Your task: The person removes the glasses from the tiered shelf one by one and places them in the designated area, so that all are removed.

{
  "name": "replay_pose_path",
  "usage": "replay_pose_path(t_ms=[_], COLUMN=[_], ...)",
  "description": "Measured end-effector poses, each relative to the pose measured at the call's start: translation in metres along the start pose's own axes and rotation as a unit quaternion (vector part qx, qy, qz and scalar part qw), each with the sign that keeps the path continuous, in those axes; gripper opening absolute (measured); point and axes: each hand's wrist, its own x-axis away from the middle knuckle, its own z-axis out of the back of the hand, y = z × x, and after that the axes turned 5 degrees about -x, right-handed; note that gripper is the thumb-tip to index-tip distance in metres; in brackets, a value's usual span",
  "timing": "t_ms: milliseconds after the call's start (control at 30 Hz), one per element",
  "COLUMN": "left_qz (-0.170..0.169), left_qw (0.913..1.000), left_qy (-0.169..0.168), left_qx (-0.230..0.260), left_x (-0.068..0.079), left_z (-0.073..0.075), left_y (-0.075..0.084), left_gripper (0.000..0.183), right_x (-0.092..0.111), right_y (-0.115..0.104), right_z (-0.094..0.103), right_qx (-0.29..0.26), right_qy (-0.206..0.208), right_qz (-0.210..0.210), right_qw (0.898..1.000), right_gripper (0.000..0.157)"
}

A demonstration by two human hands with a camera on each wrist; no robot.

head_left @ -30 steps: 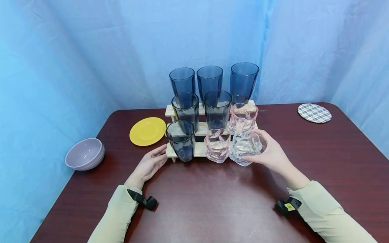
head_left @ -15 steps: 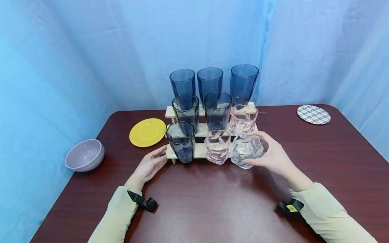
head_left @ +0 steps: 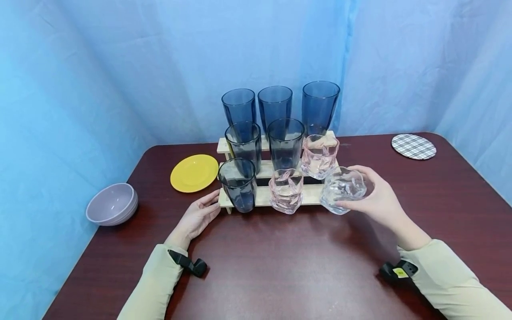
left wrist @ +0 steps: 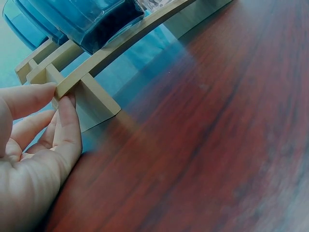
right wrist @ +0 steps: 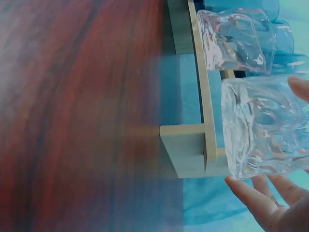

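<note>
My right hand (head_left: 380, 200) holds a clear wavy tumbler (head_left: 342, 191) between thumb and fingers at the right end of the front step of a wooden tiered rack (head_left: 312, 194). In the right wrist view a narrow gap shows between the base of the clear tumbler (right wrist: 263, 128) and the step's edge (right wrist: 205, 92). Thumb and forefinger of my left hand (left wrist: 41, 140) pinch the left end of the front step (left wrist: 72, 81). On that step stand a blue-grey tall glass (head_left: 238, 186) and a pink-tinted tumbler (head_left: 286, 191).
Two tall glasses and a pink tumbler (head_left: 320, 155) fill the middle step; three blue glasses (head_left: 276, 106) line the top one. A yellow plate (head_left: 194, 173) and a lilac bowl (head_left: 112, 204) lie to the left, a checked coaster (head_left: 414, 146) at the back right.
My right hand has carried the clear tumbler rightward and slightly up, away from the pink-tinted tumbler beside it. My left hand keeps its place on the rack.
</note>
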Motion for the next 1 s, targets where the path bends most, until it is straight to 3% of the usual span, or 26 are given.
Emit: replay_pose_path(t_ms=[267,433,567,800,833,1000], left_qz=[-0.001,0.002,0.001,0.002,0.003,0.007], left_qw=[1.0000,1.0000,1.0000,0.9999,0.9999,0.9999], left_qy=[-0.002,-0.002,-0.004,-0.007,-0.007,-0.007], left_qx=[-0.010,-0.009,-0.006,0.008,0.009,0.007], left_x=[0.000,0.000,0.000,0.000,0.000,0.002], left_z=[-0.001,-0.002,-0.002,0.000,0.000,0.000], left_y=[0.002,0.002,0.002,0.002,0.002,0.002], left_gripper=[0.057,0.057,0.057,0.058,0.058,0.058], right_x=[-0.004,-0.009,-0.014,-0.029,-0.031,-0.042], right_y=[0.009,0.013,0.017,0.027,0.028,0.038], right_z=[0.019,0.026,0.032,0.042,0.044,0.051], right_qx=[-0.028,-0.062,-0.059,-0.113,-0.110,0.020], right_qy=[0.054,0.068,0.071,0.073,0.072,0.060], right_qz=[-0.054,-0.070,-0.100,-0.176,-0.186,-0.192], right_qw=[0.997,0.993,0.991,0.975,0.974,0.979], right_gripper=[0.074,0.070,0.068,0.065,0.065,0.082])
